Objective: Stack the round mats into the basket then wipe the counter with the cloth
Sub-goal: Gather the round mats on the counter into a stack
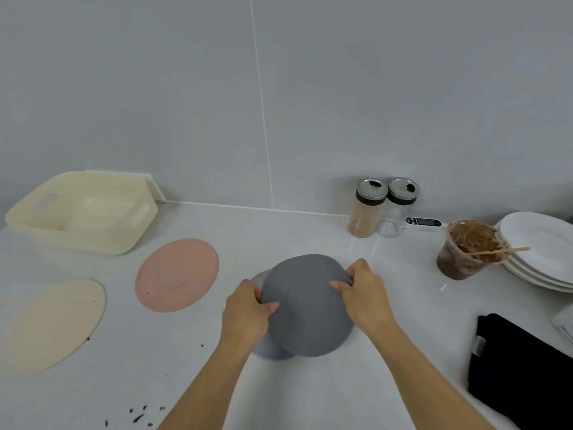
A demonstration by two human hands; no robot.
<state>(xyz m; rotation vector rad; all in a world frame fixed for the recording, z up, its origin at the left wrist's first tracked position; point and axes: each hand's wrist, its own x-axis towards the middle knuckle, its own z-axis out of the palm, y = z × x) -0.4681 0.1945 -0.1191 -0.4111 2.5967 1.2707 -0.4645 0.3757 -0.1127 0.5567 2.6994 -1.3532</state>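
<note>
A dark grey round mat (305, 308) is lifted off the counter and bowed upward. My left hand (246, 311) pinches its left edge and my right hand (364, 293) pinches its right edge. A lighter grey patch (269, 352) shows on the counter under it; whether that is a second mat or a shadow I cannot tell. A pink round mat (177, 274) lies flat to the left. A cream round mat (51, 324) lies at the near left. The pale yellow basket (40, 231) stands at the back left, holding a whitish bowl-like piece. A black cloth (514, 367) lies at the right.
Two shaker jars (384, 209) and a small digital scale (423, 222) stand against the back wall. A plastic cup of brown mix with a wooden stick (465, 249) stands beside stacked white plates (545, 252). Dark crumbs (139, 415) lie near the counter's front edge.
</note>
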